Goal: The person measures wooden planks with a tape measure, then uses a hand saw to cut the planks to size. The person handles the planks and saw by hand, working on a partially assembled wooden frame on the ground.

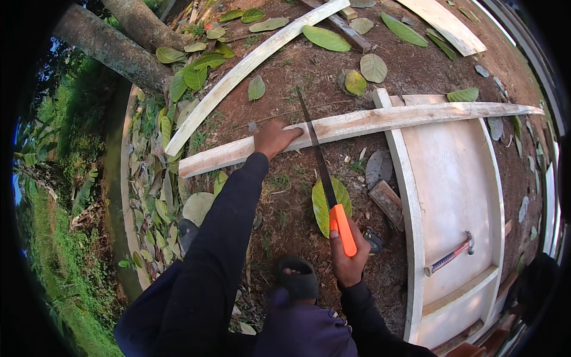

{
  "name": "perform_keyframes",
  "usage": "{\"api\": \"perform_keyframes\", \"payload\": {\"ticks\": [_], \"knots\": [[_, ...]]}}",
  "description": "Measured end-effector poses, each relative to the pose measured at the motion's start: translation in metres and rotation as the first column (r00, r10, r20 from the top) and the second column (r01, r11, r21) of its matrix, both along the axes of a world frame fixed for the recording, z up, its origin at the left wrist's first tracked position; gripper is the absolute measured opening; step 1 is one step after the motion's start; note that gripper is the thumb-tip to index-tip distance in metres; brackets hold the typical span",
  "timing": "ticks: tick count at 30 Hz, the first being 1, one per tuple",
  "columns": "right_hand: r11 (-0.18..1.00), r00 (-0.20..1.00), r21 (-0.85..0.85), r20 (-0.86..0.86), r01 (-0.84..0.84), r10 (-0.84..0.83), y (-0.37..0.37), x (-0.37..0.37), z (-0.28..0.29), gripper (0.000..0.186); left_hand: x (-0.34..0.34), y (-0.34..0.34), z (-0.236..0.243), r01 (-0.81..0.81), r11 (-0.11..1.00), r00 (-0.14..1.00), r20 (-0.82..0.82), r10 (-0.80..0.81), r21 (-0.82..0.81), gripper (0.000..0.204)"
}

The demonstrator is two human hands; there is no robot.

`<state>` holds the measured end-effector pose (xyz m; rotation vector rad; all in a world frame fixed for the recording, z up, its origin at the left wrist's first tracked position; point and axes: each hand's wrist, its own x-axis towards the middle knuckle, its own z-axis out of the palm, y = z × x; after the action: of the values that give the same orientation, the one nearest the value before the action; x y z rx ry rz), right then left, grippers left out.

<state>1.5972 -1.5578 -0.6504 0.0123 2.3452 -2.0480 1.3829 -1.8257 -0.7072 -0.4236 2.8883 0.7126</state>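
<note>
I saw the left hand (pixel 275 138) laid flat on a long pale wooden plank (pixel 357 124), fingers pressed together and pointing toward the saw blade, holding the wood down. The plank ran across the view, its right part resting on the rim of a white wooden frame (pixel 410 226), its left end out over bare brown soil (pixel 291 220).

My right hand (pixel 347 256) was curled tight around the orange handle of a handsaw (pixel 324 178). The dark blade reached up and away from me and crossed the plank just beside the left fingertips, its tip past the far edge of the wood.

A large green leaf (pixel 324 211) lay on the soil under the blade, near the handle. A foot in a dark sandal (pixel 295 276) stood just left of the right hand. Inside the white frame a claw hammer (pixel 450 254) lay on the panel, well apart from both hands. A second pale curved strip (pixel 250 62) lay on the ground beyond the plank, among scattered leaves, and a tree trunk (pixel 113 50) leaned in at the upper left.
</note>
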Motion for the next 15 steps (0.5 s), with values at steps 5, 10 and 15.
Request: {"api": "perform_keyframes", "payload": {"ticks": [5,10,15], "knots": [[0.994,0.997,0.1,-0.055,-0.045,0.05,-0.006,-0.002,0.004,0.046,0.009,0.011,0.002,-0.043,0.998,0.998,-0.054,0.045,0.038,0.054],[0.995,1.0,0.1,-0.016,-0.024,0.026,-0.006,0.003,0.011,0.047,0.004,0.014,-0.003,-0.043,0.999,0.995,-0.088,0.04,-0.03,0.056],[0.993,0.997,0.121,-0.078,0.001,0.009,-0.015,0.003,0.013,0.047,-0.001,0.009,0.0,-0.031,1.0,0.997,-0.075,0.031,0.008,0.058]]}}
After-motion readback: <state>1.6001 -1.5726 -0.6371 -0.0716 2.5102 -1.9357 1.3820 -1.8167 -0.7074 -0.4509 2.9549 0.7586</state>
